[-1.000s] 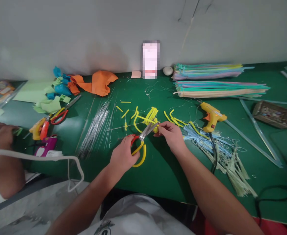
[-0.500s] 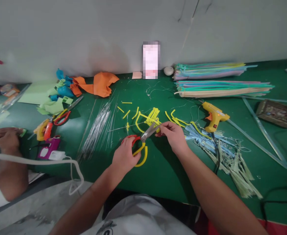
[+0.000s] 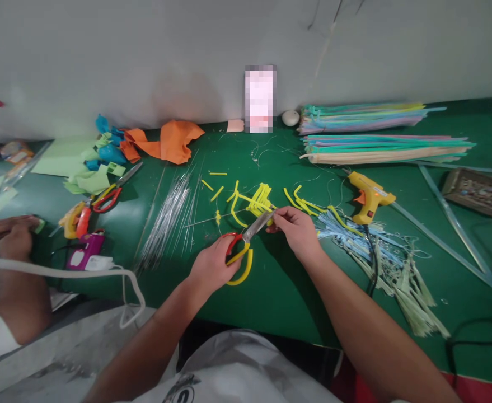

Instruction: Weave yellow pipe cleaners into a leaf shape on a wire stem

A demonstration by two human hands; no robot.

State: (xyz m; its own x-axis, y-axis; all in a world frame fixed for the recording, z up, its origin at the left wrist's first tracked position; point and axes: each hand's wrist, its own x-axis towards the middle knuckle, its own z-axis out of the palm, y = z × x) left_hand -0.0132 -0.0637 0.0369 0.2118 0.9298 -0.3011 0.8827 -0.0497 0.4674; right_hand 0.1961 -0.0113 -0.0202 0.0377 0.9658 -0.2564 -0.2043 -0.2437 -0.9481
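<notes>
My left hand [image 3: 214, 263] is closed round the handles of a pair of scissors [image 3: 256, 228], one red and one yellow. Their blades point up and right, tips touching or nearly touching my right fingertips. With thumb and fingers pinched, my right hand [image 3: 294, 229] holds a short yellow piece of pipe cleaner [image 3: 270, 222], mostly hidden by the fingers. Just beyond the blades lies a heap of yellow pipe cleaner pieces [image 3: 260, 198]. More cut yellow pieces [image 3: 302, 201] lie past my right hand, and a few small ones are scattered to the left.
Thin metal wires [image 3: 170, 215] lie left of centre. A yellow glue gun [image 3: 369, 196] sits at right beside blue and pale green tassels [image 3: 405, 285]. Coloured pipe cleaner bundles [image 3: 384, 148] line the wall near a propped phone [image 3: 260, 101]. Another person's hands [image 3: 14, 235] work at far left.
The scissors have shifted slightly, and their blades look closer together near my right fingertips. My right hand keeps its pinch. The whole view has moved a little.
</notes>
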